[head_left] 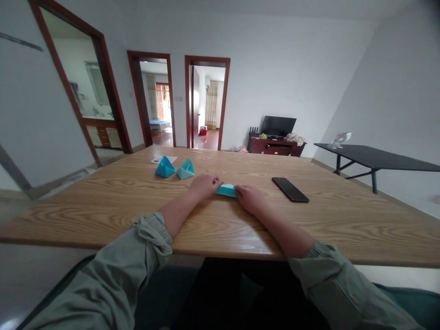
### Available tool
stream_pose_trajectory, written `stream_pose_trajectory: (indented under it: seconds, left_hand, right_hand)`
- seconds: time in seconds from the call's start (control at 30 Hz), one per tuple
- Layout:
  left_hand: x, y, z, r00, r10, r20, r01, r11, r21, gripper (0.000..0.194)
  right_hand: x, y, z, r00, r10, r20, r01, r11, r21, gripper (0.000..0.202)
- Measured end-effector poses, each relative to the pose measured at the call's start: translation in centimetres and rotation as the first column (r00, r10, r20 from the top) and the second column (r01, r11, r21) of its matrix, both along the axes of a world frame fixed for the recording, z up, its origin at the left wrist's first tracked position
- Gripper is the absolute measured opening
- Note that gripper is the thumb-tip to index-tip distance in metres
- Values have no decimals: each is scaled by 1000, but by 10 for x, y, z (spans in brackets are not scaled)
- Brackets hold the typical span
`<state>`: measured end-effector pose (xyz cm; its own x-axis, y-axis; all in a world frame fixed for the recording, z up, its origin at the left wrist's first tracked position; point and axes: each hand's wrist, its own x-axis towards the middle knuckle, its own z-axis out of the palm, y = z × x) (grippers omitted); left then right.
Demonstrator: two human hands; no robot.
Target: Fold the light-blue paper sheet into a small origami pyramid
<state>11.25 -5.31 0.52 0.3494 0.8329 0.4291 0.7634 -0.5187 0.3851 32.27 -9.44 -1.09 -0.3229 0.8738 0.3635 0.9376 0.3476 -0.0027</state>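
Between both hands, a flat teal paper piece [227,189] lies pressed on the wooden table [103,201]. Left hand [205,185] rests knuckles up, fingertips holding down its left end; right hand [250,198] pins its right end. Beyond the paper's left sit two folded teal pyramids [175,168]; to its right, a black phone [290,189].

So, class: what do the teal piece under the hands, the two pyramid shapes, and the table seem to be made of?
Teal piece: likely thin matte paper, lying flat with sharp edges between the left hand and right hand.
Two pyramid shapes: probably folded paper, with crisp creases and flat faces.
Table: wood or wood-look laminate, showing grain lines and a soft sheen.
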Motion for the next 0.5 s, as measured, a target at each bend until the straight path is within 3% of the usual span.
stream_pose_trajectory:
  seconds: [0.1, 0.17, 0.23, 0.33, 0.37, 0.43, 0.5]
  left_hand:
    - [-7, 5, 6, 965, 119, 234, -88, 986, -140, 48]
    - [-9, 6, 10, 872, 207, 444, -49, 938, -342, 53]
    - [-5, 3, 12, 765, 221, 605, 124, 871, -475, 52]
    - [17, -8, 11, 688, 81, 721, 392, 794, -464, 53]
    - [27, -11, 10, 683, 60, 728, 410, 794, -450, 58]
    - [43, -15, 9, 701, 85, 708, 327, 844, -425, 66]
    - [54, -16, 8, 775, 56, 630, 214, 914, -345, 62]
  right_hand:
    - [-1, -1, 5, 995, -103, -21, 103, 995, 19, 33]
    - [-1, -1, 8, 975, -201, -96, 204, 979, 25, 35]
    - [-3, 1, 10, 945, -258, -202, 271, 962, 38, 36]
    - [-15, 4, 10, 906, -222, -360, 260, 964, 61, 32]
    - [-21, 5, 10, 894, -193, -404, 238, 969, 62, 31]
    - [-32, 6, 9, 870, -132, -475, 179, 982, 56, 27]
    - [-42, 7, 10, 847, -84, -525, 135, 989, 59, 23]
